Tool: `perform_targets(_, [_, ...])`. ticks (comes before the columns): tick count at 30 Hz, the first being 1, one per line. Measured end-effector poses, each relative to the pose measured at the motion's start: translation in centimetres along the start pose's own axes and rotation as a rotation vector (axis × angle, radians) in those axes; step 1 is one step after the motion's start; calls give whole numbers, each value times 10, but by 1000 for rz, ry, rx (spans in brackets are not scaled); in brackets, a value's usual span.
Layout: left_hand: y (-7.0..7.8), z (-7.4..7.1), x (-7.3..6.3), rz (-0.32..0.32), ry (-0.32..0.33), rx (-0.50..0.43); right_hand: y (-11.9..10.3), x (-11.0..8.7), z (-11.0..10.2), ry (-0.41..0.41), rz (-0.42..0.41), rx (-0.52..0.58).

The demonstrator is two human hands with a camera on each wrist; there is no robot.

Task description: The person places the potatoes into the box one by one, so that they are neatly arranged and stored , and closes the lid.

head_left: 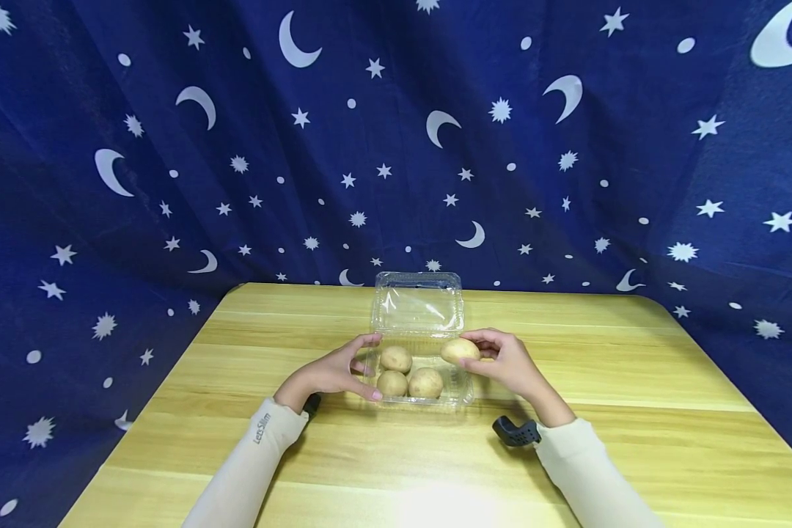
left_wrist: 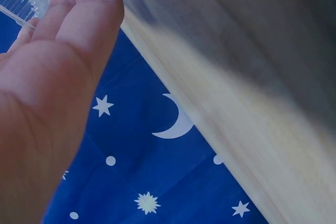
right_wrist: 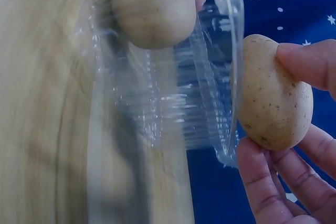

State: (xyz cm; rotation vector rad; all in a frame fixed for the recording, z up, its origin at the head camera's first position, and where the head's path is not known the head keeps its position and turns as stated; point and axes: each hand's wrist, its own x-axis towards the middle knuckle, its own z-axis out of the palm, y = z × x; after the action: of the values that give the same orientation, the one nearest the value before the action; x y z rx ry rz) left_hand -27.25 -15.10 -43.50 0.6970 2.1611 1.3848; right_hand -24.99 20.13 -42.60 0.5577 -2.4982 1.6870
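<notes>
A clear plastic clamshell container (head_left: 460, 387) lies on the table with its lid (head_left: 417, 302) tipped back. Inside, toward the left, are a potato (head_left: 396, 358) at the back, another potato (head_left: 392, 383) in front of it and a third potato (head_left: 425, 383) beside that one. My left hand (head_left: 333, 370) holds the container's left end, thumb at the front corner and fingers along the back. With thumb and fingertips my right hand (head_left: 501, 359) pinches a potato (right_wrist: 274, 95) over the container's back right part. In the left wrist view, only a bit of container shows past the left hand (left_wrist: 58, 61).
The container stands near the middle of a light wooden table (head_left: 567, 411). Behind the table hangs a dark blue curtain (head_left: 396, 147) with white moons and stars. A black wrist strap (head_left: 516, 431) sits on the right wrist, beside a pale sleeve (head_left: 587, 469).
</notes>
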Motion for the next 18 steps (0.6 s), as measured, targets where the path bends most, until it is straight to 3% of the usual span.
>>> perform_targets(18, [2,0,-1,0,1,1,-9,9,21,4,6,-3])
